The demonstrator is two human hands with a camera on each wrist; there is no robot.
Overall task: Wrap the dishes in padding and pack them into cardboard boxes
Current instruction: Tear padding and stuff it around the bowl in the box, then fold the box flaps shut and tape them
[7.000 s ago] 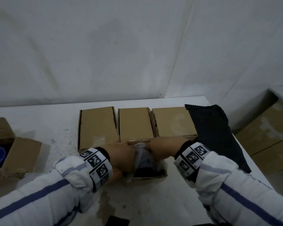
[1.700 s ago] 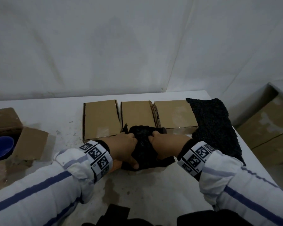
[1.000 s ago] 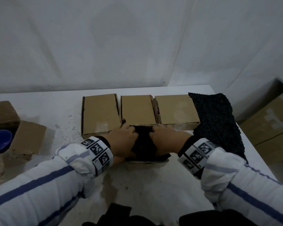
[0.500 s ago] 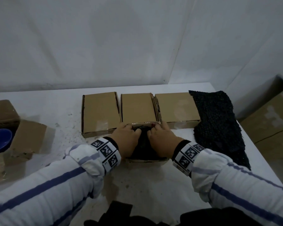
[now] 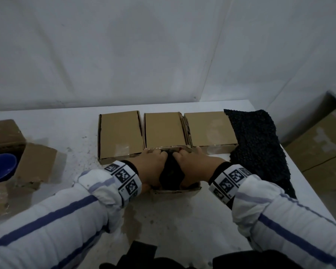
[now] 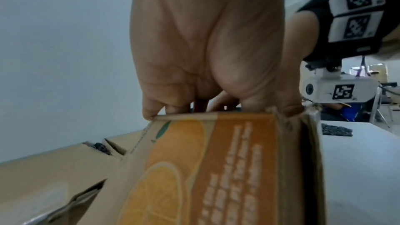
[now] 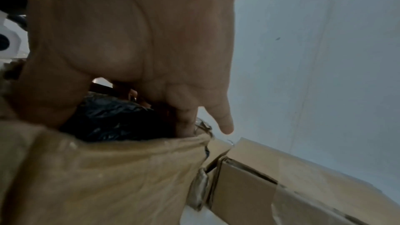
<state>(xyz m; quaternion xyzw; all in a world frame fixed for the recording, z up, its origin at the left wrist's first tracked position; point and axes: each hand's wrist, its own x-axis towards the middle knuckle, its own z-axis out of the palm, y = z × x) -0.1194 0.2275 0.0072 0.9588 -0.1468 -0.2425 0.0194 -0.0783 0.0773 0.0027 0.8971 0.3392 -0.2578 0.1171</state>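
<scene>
Where a moment ago the dark padded bundle [image 5: 171, 171] stood proud above the open box [image 5: 177, 188], bunched between the two palms, it now sits down inside the cardboard walls, only a dark strip showing between the hands. The left hand [image 5: 153, 167] and the right hand [image 5: 194, 166] have both slid forward, their fingers reaching to the box's far edge, just where it meets the middle closed box [image 5: 163, 131] in the row of three along the back of the bench [image 5: 182, 220].

From the left wrist, the fingers [image 6: 173, 107] curl down over the printed orange wall [image 6: 216, 168] and into the box. From the right wrist, the fingers [image 7: 186, 119] dip inside beside crinkled black wrapping [image 7: 112, 117], the little finger left outside. So both hands are bent over the bundle, pressing and tucking it rather than lifting it. Whether a dish is inside the wrapping cannot be seen; it is hidden.

I judge that the wrapped piece is now seated in its box, and what is left for this one is to tuck in stray padding and close the flaps. A spare sheet of black padding [image 5: 256, 144] lies at the right edge of the bench, and a blue bowl [image 5: 0, 167] waits by the left edge amid opened cardboard [image 5: 35, 164], so more wrapping seems to lie ahead.
</scene>
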